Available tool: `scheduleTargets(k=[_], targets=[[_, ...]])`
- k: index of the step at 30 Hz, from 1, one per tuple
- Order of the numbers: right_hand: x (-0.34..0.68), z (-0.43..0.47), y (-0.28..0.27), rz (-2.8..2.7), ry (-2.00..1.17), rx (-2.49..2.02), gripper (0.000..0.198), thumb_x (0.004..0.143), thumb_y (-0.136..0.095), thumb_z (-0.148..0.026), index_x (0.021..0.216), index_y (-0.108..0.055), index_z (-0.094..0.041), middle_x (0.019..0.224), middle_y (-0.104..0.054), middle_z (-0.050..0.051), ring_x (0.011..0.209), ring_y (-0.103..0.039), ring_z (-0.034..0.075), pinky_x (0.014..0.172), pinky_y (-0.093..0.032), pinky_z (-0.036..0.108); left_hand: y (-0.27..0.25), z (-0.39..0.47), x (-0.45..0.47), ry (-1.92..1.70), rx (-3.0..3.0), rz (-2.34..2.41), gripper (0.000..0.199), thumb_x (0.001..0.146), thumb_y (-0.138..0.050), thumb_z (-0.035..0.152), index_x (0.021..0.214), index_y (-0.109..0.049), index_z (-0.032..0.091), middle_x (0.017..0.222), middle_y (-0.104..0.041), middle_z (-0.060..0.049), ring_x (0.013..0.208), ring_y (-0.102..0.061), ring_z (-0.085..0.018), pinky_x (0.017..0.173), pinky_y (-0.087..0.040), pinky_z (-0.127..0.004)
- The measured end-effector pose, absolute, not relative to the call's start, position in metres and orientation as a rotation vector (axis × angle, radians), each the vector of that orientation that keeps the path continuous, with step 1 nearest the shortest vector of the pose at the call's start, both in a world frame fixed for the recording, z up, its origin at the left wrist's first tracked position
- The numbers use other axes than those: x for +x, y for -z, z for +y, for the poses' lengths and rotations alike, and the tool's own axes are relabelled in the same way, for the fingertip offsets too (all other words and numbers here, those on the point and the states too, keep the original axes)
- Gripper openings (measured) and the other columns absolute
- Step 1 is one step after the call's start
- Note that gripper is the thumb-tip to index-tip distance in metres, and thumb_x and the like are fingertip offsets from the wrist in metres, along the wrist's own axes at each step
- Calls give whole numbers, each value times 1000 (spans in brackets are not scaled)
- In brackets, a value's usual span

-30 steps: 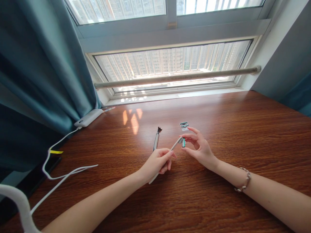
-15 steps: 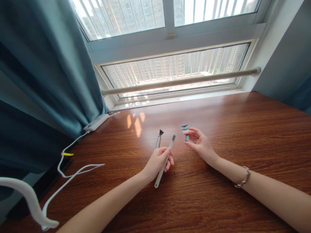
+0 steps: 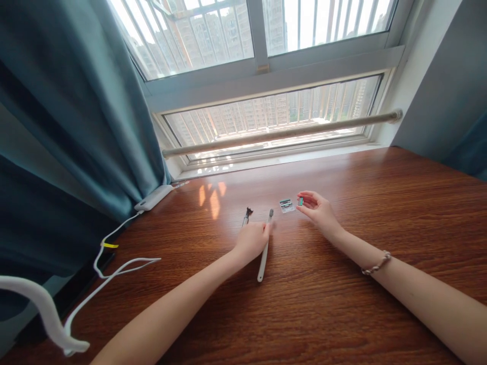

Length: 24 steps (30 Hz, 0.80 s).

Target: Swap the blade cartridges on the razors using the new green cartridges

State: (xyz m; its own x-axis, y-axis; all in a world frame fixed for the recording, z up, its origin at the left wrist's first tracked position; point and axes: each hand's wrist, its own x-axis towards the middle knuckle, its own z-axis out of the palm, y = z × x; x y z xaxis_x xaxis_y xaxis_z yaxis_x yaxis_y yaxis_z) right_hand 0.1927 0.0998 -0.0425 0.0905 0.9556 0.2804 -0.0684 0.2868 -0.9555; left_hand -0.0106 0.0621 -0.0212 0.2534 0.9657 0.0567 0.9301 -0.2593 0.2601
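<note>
My left hand [image 3: 251,239] is palm down with its fingers closed at a pale toothbrush [image 3: 263,263], whose grey bristles point toward the window. The fingertips are partly hidden and blurred. Just beyond the same hand, a razor handle [image 3: 245,218] with a dark forked end lies on the table, its lower part covered by the hand. Between thumb and fingers, my right hand [image 3: 317,210] pinches a small green razor cartridge [image 3: 301,201]. Beside it on the tabletop is a clear plastic case [image 3: 287,205] with dark and green cartridges inside.
The brown wooden table [image 3: 342,304] runs up to the window sill. At the left lie a white power strip [image 3: 154,197] and a white cable [image 3: 114,274] with a yellow tag [image 3: 110,246], near a blue curtain [image 3: 95,91]. A pale bar [image 3: 281,134] crosses the window.
My left hand has turned palm down, and the toothbrush has swung more upright in view. The clear case, earlier in my right hand, now lies on the table; that hand has drawn right with the cartridge.
</note>
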Motion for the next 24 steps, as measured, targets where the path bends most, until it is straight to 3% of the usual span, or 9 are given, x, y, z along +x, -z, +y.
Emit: scheduleTargets(k=[12, 24], targets=[[188, 101, 54, -1210, -1074, -905, 48, 57, -68, -20, 100, -45, -17, 106, -55, 10, 100, -56, 20, 94, -41, 37, 25, 67, -2, 5, 2524, 1936, 51, 87, -20, 36, 81, -65, 13, 79, -64, -15, 73, -60, -25, 65, -43, -36], [187, 92, 51, -1340, -1028, -920, 51, 58, -72, -25, 102, -47, -16, 103, -58, 10, 97, -58, 20, 92, -44, 38, 21, 72, -5, 62, 2571, 1933, 48, 88, -24, 34, 79, -66, 11, 73, -63, -16, 70, -61, -25, 63, -43, -35]])
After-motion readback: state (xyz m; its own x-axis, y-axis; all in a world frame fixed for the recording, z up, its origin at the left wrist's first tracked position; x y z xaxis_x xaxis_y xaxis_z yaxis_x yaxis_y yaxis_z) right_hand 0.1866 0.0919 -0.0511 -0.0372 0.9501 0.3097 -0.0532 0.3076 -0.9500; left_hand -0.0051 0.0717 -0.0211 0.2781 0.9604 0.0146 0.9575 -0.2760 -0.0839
